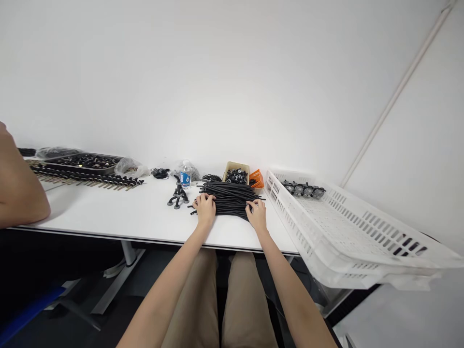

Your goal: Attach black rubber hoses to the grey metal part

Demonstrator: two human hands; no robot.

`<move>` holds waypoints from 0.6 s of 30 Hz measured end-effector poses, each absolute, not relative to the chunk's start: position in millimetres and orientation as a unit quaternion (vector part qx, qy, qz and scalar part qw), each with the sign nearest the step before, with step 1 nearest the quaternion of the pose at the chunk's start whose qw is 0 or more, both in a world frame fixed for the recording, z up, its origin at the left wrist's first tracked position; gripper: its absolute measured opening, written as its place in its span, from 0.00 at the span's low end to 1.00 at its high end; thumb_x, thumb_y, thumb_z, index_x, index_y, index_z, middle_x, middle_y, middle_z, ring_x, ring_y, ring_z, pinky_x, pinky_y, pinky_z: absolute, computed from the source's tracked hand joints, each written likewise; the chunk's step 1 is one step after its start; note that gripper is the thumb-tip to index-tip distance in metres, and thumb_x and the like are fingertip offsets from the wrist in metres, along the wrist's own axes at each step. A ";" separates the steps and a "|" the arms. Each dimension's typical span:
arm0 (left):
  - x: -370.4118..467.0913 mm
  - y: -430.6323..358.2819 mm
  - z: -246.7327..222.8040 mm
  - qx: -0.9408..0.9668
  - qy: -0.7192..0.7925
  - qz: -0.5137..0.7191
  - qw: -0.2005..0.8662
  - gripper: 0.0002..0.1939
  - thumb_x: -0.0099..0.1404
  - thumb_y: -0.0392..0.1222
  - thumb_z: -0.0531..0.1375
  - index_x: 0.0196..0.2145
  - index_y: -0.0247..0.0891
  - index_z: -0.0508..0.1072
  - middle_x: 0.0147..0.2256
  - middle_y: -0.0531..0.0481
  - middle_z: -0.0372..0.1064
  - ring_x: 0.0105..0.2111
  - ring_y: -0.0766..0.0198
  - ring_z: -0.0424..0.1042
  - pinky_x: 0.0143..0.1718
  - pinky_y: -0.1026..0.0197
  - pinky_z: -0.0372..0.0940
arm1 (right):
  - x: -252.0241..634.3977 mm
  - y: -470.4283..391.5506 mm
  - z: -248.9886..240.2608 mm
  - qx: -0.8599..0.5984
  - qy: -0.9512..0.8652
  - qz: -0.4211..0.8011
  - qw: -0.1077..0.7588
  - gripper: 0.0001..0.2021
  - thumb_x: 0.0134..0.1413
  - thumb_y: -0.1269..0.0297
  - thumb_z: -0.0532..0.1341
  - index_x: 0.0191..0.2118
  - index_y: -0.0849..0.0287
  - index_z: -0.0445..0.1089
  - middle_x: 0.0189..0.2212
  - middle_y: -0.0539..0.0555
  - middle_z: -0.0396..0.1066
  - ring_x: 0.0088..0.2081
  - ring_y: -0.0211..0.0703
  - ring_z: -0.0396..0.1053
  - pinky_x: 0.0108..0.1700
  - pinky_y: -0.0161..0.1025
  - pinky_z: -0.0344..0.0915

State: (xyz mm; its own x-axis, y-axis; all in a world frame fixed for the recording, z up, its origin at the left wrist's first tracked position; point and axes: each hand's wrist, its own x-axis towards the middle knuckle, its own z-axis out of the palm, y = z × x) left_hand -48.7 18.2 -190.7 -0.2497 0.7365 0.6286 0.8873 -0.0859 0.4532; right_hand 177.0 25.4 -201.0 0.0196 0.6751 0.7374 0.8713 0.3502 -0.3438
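Observation:
A heap of long thin black rods [234,195] lies crosswise on the white table in front of me. My left hand [205,208] is at the heap's left end, its fingers curled over the rods. At the right end, the bent fingers of my right hand [256,212] close on rod ends. How many rods each hand grips is too small to tell. Left of the heap stands a small black tripod with flexible legs [177,195]. Behind it is a clear water bottle with a blue label [185,178].
A cream bin [226,169] of black parts and an orange basket [258,178] stand behind the rods. On the right, a large white crate [300,232] overhangs the table edge. Further left are a dark tray [105,170] of small parts and another person's arm [21,193].

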 end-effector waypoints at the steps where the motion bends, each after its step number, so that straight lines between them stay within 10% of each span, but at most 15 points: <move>1: -48.3 18.2 -190.7 -0.617 -0.664 -0.413 0.087 0.17 0.71 0.35 0.49 0.44 0.43 0.78 0.48 0.40 0.69 0.52 0.46 0.64 0.52 0.42 0.58 | 176.9 25.2 -200.9 -0.557 -0.696 -0.109 0.441 0.15 0.64 0.64 0.57 0.48 0.57 0.80 0.43 0.59 0.69 0.49 0.51 0.65 0.52 0.47 0.63; 18: -41.8 24.9 -195.4 -0.737 -0.576 -0.349 0.053 0.17 0.75 0.39 0.45 0.49 0.44 0.72 0.47 0.43 0.73 0.50 0.51 0.66 0.51 0.47 0.57 | 175.7 26.3 -202.5 -0.559 -0.725 -0.095 0.391 0.22 0.65 0.62 0.56 0.63 0.54 0.68 0.58 0.60 0.70 0.57 0.59 0.60 0.56 0.55 0.59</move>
